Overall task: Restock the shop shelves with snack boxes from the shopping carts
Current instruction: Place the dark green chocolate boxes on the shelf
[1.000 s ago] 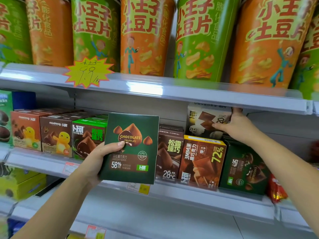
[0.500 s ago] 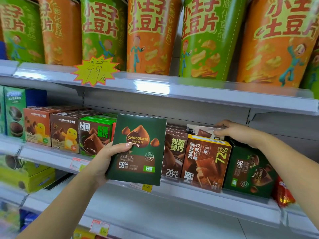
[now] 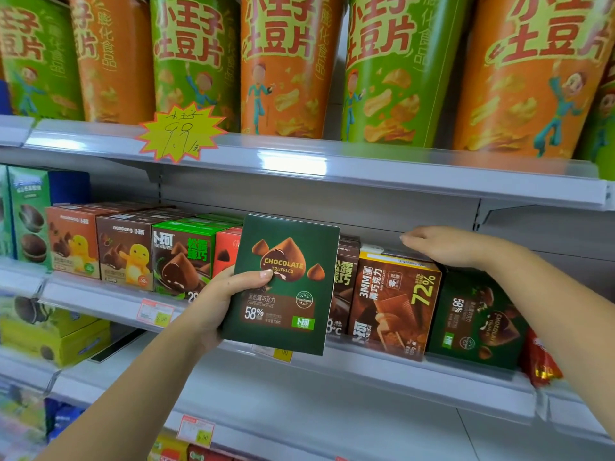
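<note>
Fingers of the left hand (image 3: 213, 304) grip the truffle box (image 3: 293, 314) at its left edge: the thumb lies across the front and the rest are hidden behind it. The box is upright, face to the camera, held in the air in front of the middle shelf (image 3: 432, 374) and covering part of the row there. Just right of it stands the 72% box (image 3: 392, 304). The right hand (image 3: 449, 246) lies palm down above that box's top, fingers (image 3: 416, 237) straight and holding nothing; I cannot tell if they touch. Further right a second green box (image 3: 476, 321) lies on its side, with a red packet (image 3: 539, 361) beside it. To the left stand the duck boxes (image 3: 100, 247). Chip tubs (image 3: 289, 61) line the top shelf (image 3: 366, 171), which carries a yellow price star (image 3: 181, 133).
</note>
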`<state>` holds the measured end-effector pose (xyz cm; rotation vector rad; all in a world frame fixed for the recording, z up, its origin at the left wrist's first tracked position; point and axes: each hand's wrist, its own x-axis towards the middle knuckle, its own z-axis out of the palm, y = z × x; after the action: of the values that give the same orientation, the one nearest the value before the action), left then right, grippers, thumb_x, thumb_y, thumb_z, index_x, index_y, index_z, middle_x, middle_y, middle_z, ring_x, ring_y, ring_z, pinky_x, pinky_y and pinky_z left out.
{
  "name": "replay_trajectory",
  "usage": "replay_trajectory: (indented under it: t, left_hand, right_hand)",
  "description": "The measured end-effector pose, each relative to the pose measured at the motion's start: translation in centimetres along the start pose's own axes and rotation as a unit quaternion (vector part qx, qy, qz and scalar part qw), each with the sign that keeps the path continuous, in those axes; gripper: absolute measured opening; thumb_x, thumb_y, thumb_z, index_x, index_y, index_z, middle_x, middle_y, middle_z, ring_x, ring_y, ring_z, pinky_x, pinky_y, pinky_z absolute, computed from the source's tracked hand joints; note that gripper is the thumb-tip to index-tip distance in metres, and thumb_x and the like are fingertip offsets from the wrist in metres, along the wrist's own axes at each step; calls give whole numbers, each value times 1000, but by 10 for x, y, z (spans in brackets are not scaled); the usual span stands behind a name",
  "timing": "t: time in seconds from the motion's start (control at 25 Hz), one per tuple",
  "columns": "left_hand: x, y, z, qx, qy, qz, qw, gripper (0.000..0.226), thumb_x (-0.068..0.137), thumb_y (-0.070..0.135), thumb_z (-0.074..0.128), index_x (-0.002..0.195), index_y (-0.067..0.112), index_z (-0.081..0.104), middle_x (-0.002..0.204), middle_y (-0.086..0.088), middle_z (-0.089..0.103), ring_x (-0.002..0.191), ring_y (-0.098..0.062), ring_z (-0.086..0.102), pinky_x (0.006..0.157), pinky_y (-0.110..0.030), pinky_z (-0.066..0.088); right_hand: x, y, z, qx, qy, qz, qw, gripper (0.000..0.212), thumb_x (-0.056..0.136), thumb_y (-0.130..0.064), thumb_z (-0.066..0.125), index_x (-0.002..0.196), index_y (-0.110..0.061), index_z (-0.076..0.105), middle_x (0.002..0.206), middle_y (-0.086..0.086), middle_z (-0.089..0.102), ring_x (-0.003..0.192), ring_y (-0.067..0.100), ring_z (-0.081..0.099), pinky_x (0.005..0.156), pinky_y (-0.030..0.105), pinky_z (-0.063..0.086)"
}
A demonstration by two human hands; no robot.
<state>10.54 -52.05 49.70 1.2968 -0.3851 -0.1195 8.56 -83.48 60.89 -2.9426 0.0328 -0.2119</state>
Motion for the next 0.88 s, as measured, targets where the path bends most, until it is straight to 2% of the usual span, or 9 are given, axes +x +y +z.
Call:
replay_trajectory:
  t: [0.08,0.2,0.28,0.48,0.56,0.68,0.72,0.8,0.88]
  left_hand:
    - [-1,7,8,21,-16,11,1000,47,52,26,78,97,16,67,85,-9,76,69,-22,73,61,-32,60]
    - [-1,21,28,75,-53,31,995,56,55,26,83,107,18,63,93,-8,76,79,-24,74,66,-35,60]
    - [-5,27,50,105,-78,66,989,55,62,22,88,109,24,61,94,-2,77,84,-22,75,68,-33,59]
    - [-14,24,99,240,-212,119,940,49,74,43,79,117,42,56,108,23,70,102,-2,68,78,-24,58]
    - [-3,21,116,299,-257,156,906,49,83,56,68,128,46,53,127,25,61,118,2,58,95,-27,50]
    - [22,20,145,411,-208,257,850,47,94,49,54,140,39,48,140,27,45,124,14,41,104,-10,34]
    - [31,20,157,462,-192,284,818,48,97,46,51,143,35,44,145,23,41,128,11,37,106,-6,29]
    - [51,19,180,557,-190,293,753,54,101,46,43,151,28,35,158,12,31,143,-3,27,114,-18,20]
    - [68,18,202,608,-203,255,724,58,103,48,35,155,25,26,163,6,21,149,-11,19,118,-27,16]
  right_hand:
    - [-24,-21,-5,22,51,-76,996,53,101,-49,29,147,-24,38,150,-9,41,136,10,38,105,23,28]
    - [-64,-49,-13,193,22,-159,968,59,84,-60,41,141,-43,40,130,-32,48,108,-14,54,87,6,39]
    - [-85,-47,-16,247,9,-183,952,63,74,-56,59,135,-47,44,124,-30,52,100,-11,61,80,12,51]
    - [-140,8,-16,217,117,-149,958,57,66,-47,80,118,-49,58,113,-20,64,101,1,65,88,28,53]
    - [-168,36,-22,185,185,-115,958,58,63,-61,79,116,-52,58,111,-15,60,103,1,62,87,27,50]
    - [-204,82,-33,135,280,-32,950,75,46,-86,66,115,-55,57,108,-12,55,100,5,61,85,29,48]
    - [-212,94,-36,133,307,-6,942,70,49,-83,68,112,-57,57,107,-14,55,99,6,60,83,28,48]
    - [-221,111,-36,123,357,30,925,50,66,-50,81,110,-55,57,102,-15,54,97,8,55,79,14,46]
    - [-220,121,-28,46,406,45,912,57,73,-17,82,121,-36,58,102,-7,51,94,5,46,79,1,34]
